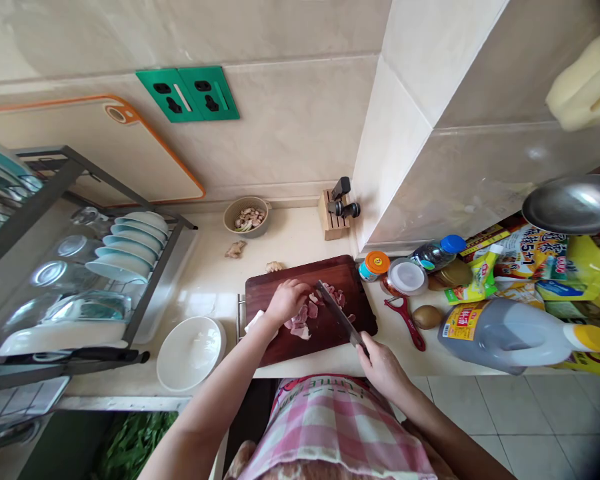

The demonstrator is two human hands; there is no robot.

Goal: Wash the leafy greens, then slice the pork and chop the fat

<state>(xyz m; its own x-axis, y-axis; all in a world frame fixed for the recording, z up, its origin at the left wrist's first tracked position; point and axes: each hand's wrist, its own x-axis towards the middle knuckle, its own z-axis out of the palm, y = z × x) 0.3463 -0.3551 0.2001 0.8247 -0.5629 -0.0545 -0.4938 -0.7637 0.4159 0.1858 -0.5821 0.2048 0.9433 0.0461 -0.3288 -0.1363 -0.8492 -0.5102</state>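
A dark wooden cutting board (275, 347) lies on the counter with cut pieces of raw meat (300, 327) on it. My right hand (383, 363) is closed round the handle of a kitchen knife (339, 313), whose blade points up and left across the board, among the meat. My left hand (291, 300) rests on the board left of the blade, its fingers bent and pressed down by the meat; what lies under the fingertips is partly hidden. Something white, perhaps a cloth or paper, shows beneath the left wrist.
Left stand a white bowl (187, 357) and a dish rack (130, 193). Behind the board are ginger (236, 249), a basket of sliced mushrooms (229, 219) and a knife block (336, 230). Jars (405, 277), a red peeler (409, 323) and a large bottle (505, 330) crowd the right.
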